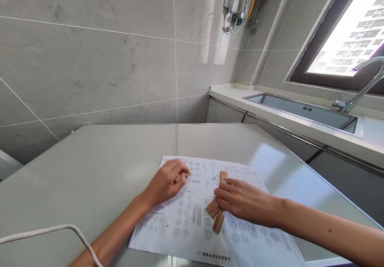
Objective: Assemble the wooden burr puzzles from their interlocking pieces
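My left hand (168,180) is closed around a small wooden puzzle piece (188,175); only its end shows past the fingers. My right hand (240,198) has its fingers bent over several wooden puzzle pieces. One notched wooden bar (223,175), marked with a 2, sticks out beyond the fingertips. Below the fingers, a short flat wooden piece (212,208) and another wooden bar (219,222) jut out at different angles. How they meet is hidden by the hand. All of this is over a printed paper sheet (168,243) with rows of small diagrams.
The sheet lies on a pale, glossy table (120,159) with a seam down its middle. A white cable (45,231) crosses the lower left. At right are a counter with a sink (300,109) and a faucet (360,87), and a tiled wall (120,59) stands behind.
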`<state>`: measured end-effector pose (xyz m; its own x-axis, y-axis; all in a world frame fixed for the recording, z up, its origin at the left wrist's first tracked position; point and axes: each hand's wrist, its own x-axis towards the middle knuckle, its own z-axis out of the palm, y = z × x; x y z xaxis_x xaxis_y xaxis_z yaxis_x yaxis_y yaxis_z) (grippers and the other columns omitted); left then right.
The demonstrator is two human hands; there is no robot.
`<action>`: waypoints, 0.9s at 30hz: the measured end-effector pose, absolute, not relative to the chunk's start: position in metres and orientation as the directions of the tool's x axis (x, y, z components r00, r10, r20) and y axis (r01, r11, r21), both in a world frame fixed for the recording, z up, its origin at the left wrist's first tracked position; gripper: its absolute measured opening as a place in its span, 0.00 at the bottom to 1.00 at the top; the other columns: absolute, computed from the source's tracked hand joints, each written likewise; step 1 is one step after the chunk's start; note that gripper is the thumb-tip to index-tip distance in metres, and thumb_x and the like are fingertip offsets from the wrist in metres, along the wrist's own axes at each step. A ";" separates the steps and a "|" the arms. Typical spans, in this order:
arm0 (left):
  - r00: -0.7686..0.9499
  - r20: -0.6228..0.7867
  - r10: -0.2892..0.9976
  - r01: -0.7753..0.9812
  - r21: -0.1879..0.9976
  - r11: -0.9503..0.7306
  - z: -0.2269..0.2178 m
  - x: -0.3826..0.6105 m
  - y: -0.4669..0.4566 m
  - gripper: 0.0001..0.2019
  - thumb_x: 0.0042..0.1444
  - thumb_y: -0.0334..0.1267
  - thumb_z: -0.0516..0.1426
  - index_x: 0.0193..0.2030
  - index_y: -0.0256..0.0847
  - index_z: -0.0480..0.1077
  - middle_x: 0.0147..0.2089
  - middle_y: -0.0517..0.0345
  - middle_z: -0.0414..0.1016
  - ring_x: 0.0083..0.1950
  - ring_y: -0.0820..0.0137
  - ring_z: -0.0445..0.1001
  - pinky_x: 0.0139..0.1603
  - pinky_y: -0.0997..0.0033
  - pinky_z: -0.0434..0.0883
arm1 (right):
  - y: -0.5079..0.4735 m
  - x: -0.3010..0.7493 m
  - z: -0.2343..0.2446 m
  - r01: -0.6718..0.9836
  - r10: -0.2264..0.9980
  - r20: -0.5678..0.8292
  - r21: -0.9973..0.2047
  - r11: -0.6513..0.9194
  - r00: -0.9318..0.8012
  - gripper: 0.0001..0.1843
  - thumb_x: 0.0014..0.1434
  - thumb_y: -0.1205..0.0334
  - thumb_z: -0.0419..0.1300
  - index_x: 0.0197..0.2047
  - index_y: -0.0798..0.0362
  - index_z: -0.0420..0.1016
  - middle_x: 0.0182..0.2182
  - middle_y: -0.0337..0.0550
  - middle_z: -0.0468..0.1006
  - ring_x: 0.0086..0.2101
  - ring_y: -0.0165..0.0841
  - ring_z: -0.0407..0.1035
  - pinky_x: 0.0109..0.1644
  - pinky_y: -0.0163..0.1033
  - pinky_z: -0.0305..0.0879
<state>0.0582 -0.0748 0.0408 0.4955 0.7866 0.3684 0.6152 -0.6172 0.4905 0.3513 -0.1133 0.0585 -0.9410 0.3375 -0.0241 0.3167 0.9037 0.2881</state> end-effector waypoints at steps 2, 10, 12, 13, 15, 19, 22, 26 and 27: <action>0.634 0.339 0.695 0.564 0.412 -0.716 0.041 0.068 -0.081 0.11 0.66 0.33 0.49 0.44 0.45 0.73 0.44 0.55 0.79 0.44 0.64 0.75 0.50 0.61 0.71 | -0.113 0.352 0.064 0.313 0.327 -0.001 0.279 0.908 -0.945 0.12 0.69 0.77 0.55 0.38 0.53 0.75 0.34 0.44 0.75 0.34 0.37 0.68 0.37 0.43 0.59; 0.702 0.258 0.664 0.528 0.436 -0.729 0.018 0.106 -0.094 0.08 0.62 0.43 0.60 0.44 0.42 0.72 0.38 0.56 0.78 0.36 0.66 0.74 0.41 0.65 0.68 | -0.117 0.372 0.082 0.347 0.363 0.013 0.318 0.882 -0.932 0.15 0.69 0.78 0.51 0.44 0.52 0.76 0.36 0.45 0.78 0.34 0.39 0.69 0.37 0.45 0.59; 0.659 0.266 0.703 0.570 0.434 -0.698 0.012 0.117 -0.097 0.15 0.59 0.51 0.63 0.39 0.42 0.70 0.39 0.54 0.77 0.38 0.63 0.74 0.41 0.63 0.68 | -0.119 0.378 0.084 0.356 0.378 -0.003 0.332 0.874 -0.926 0.15 0.69 0.78 0.51 0.43 0.52 0.76 0.33 0.44 0.77 0.31 0.39 0.68 0.35 0.45 0.58; 0.651 0.270 0.709 0.578 0.428 -0.695 0.010 0.121 -0.098 0.16 0.57 0.52 0.64 0.38 0.42 0.69 0.39 0.54 0.76 0.39 0.62 0.74 0.42 0.62 0.69 | -0.121 0.379 0.085 0.358 0.384 -0.010 0.336 0.871 -0.923 0.15 0.68 0.78 0.51 0.42 0.52 0.75 0.32 0.43 0.76 0.29 0.39 0.67 0.34 0.45 0.58; 0.632 0.288 0.719 0.589 0.424 -0.688 0.005 0.129 -0.101 0.18 0.54 0.53 0.66 0.35 0.42 0.67 0.38 0.53 0.75 0.41 0.61 0.74 0.43 0.61 0.69 | -0.124 0.381 0.088 0.367 0.393 -0.013 0.333 0.869 -0.919 0.15 0.67 0.79 0.51 0.42 0.51 0.74 0.30 0.42 0.75 0.28 0.38 0.66 0.33 0.45 0.57; 0.666 0.271 0.695 0.581 0.397 -0.711 0.001 0.134 -0.103 0.13 0.57 0.45 0.63 0.31 0.42 0.64 0.37 0.52 0.73 0.41 0.61 0.73 0.41 0.60 0.68 | -0.131 0.379 0.094 0.461 0.461 0.061 0.246 0.853 -0.885 0.16 0.64 0.79 0.53 0.43 0.49 0.73 0.30 0.41 0.75 0.27 0.38 0.68 0.34 0.44 0.59; 0.680 0.222 0.699 0.582 0.416 -0.699 0.003 0.131 -0.104 0.10 0.61 0.39 0.61 0.33 0.42 0.64 0.37 0.54 0.74 0.42 0.61 0.73 0.40 0.62 0.66 | -0.135 0.378 0.092 0.588 0.575 0.124 0.155 0.794 -0.809 0.19 0.62 0.81 0.52 0.46 0.47 0.72 0.32 0.41 0.76 0.28 0.38 0.70 0.34 0.43 0.60; 0.644 0.194 0.740 0.584 0.501 -0.639 0.008 0.125 -0.105 0.11 0.67 0.39 0.57 0.33 0.43 0.63 0.36 0.57 0.74 0.38 0.64 0.72 0.39 0.63 0.65 | -0.138 0.373 0.075 0.772 0.775 0.203 -0.116 0.625 -0.598 0.13 0.74 0.67 0.48 0.50 0.46 0.72 0.35 0.42 0.79 0.30 0.38 0.74 0.33 0.41 0.62; 0.636 0.198 0.746 0.585 0.507 -0.633 0.008 0.123 -0.105 0.12 0.69 0.40 0.55 0.33 0.43 0.63 0.36 0.57 0.74 0.38 0.65 0.71 0.38 0.64 0.65 | -0.139 0.371 0.068 0.804 0.825 0.234 -0.202 0.560 -0.515 0.13 0.76 0.61 0.46 0.50 0.46 0.72 0.36 0.43 0.80 0.30 0.38 0.75 0.32 0.41 0.63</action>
